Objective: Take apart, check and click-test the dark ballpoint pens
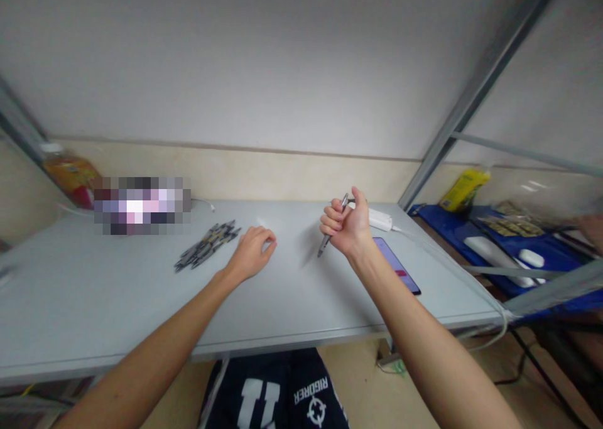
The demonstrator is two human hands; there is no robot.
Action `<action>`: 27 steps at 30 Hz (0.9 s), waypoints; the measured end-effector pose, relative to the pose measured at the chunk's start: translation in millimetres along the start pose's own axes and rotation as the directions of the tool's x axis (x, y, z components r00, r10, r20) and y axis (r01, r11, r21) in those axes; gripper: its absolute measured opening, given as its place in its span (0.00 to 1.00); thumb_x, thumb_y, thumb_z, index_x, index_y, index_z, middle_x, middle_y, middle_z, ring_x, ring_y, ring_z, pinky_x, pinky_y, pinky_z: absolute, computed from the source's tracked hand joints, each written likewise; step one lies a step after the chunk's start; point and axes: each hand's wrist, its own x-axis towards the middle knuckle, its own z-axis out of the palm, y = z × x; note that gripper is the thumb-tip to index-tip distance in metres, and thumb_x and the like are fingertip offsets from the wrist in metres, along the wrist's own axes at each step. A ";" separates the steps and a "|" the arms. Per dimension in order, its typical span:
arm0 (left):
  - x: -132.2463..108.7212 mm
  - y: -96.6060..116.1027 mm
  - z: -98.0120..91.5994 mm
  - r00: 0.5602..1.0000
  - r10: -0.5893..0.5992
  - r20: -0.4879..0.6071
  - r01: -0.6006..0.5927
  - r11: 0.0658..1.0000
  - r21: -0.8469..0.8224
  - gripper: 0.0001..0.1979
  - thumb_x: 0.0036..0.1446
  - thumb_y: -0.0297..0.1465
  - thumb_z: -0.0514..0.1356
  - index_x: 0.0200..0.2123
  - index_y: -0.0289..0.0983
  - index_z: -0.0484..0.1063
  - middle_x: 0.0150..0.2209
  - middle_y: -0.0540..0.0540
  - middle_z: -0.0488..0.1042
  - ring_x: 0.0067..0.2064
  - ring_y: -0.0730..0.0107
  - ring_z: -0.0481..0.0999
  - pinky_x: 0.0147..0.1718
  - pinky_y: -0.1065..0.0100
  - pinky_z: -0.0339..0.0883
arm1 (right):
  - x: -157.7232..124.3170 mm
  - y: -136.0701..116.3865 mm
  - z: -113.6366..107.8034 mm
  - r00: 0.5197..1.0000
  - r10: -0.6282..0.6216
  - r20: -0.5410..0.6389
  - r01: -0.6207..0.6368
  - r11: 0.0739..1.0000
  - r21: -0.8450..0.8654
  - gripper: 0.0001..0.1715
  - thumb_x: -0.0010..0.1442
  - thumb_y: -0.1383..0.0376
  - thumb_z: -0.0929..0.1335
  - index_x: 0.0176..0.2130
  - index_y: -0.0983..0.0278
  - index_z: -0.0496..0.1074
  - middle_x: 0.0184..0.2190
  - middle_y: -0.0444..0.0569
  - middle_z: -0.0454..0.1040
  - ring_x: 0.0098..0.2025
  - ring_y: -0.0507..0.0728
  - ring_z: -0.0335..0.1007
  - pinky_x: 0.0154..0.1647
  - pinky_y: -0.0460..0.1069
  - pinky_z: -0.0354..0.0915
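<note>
My right hand (347, 223) is raised over the right half of the table, palm turned up, with its fingers wrapped round a grey pen (324, 245). The pen slants, its lower end pointing down toward the tabletop and its upper end showing above the fingers. My left hand (253, 251) rests on the table with loosely bent fingers and a small gap between thumb and forefinger; nothing shows in it. Just left of that hand lies a pile of several grey pens (207, 245), all slanting roughly the same way.
Behind my right forearm lies a phone (393, 266) with a lit screen. A white power strip (379, 219) and its cable sit farther back on the table (141, 309). At back left are a bottle (70, 171) and a blurred-out object. A metal frame (436, 146) rises at right.
</note>
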 end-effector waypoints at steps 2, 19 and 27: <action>0.0 -1.0 0.5 1.000 0.003 0.004 -0.003 1.000 0.001 0.06 0.55 0.32 0.54 0.33 0.38 0.69 0.34 0.45 0.71 0.40 0.62 0.67 0.44 0.59 0.60 | 1.2 0.9 -1.3 1.000 -0.008 -0.005 0.008 1.000 0.006 0.24 0.55 0.51 0.54 0.16 0.61 0.50 0.11 0.35 0.41 0.13 0.46 0.31 0.12 0.43 0.38; -0.7 1.6 -1.1 0.999 -0.022 0.025 0.021 1.000 0.016 0.06 0.56 0.32 0.53 0.32 0.38 0.69 0.34 0.45 0.71 0.41 0.62 0.66 0.43 0.59 0.59 | 3.9 4.5 -6.0 0.999 -0.011 -0.041 0.012 1.000 0.026 0.22 0.55 0.52 0.57 0.17 0.62 0.53 0.11 0.35 0.44 0.12 0.46 0.35 0.12 0.42 0.38; -1.6 1.7 -1.1 0.998 -0.040 0.049 0.039 0.999 0.021 0.07 0.56 0.32 0.53 0.33 0.38 0.69 0.36 0.45 0.71 0.42 0.62 0.66 0.44 0.58 0.58 | 3.5 4.2 -3.0 0.998 0.021 -0.052 -0.017 0.998 0.067 0.21 0.56 0.54 0.56 0.17 0.62 0.52 0.10 0.36 0.44 0.12 0.46 0.33 0.12 0.43 0.36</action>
